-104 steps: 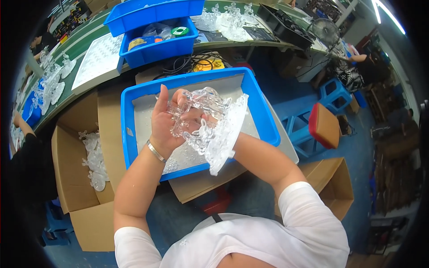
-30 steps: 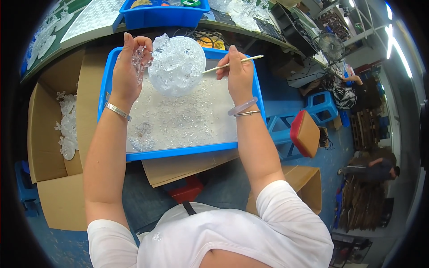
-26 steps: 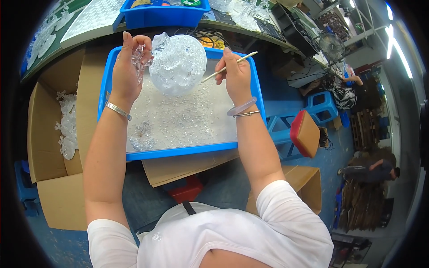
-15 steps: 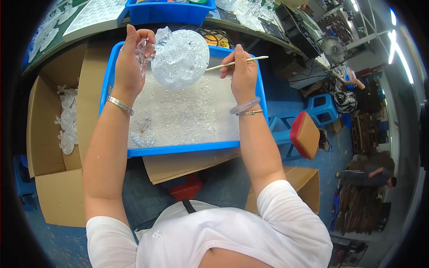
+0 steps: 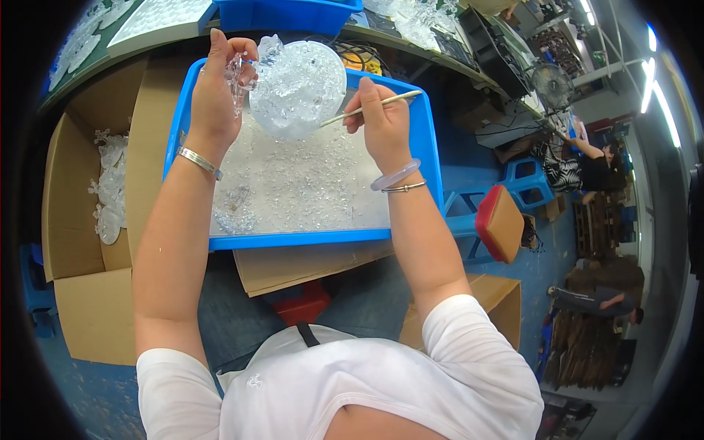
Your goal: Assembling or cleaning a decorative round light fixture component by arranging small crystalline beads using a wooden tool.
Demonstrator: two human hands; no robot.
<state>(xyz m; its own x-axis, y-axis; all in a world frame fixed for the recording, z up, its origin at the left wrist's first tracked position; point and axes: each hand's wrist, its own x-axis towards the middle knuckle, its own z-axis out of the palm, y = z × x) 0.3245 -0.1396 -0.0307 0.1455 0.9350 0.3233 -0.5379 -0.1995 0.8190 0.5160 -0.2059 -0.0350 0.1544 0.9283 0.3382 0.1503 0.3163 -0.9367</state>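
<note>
My left hand (image 5: 218, 88) grips the edge of a round clear plastic ornament (image 5: 299, 86) and holds it up over the far end of a blue tray (image 5: 308, 237). My right hand (image 5: 381, 121) is closed on a thin pale stick (image 5: 370, 108) whose tip touches the ornament's right side. Small clear plastic bits cover the tray's white floor beneath both hands. A metal bangle sits on my left wrist; a clear bangle and a thin one sit on my right.
An open cardboard box (image 5: 73, 220) with clear plastic pieces stands to the left. A blue bin (image 5: 286, 15) sits on the bench beyond the tray. A red-topped blue stool (image 5: 499, 220) and another cardboard box (image 5: 491, 308) are on the right. A person sits far right.
Earlier both hands held a crumpled clear plastic piece over the tray. Over the last second the ornament and stick have stayed in place; only the view has shifted slightly.
</note>
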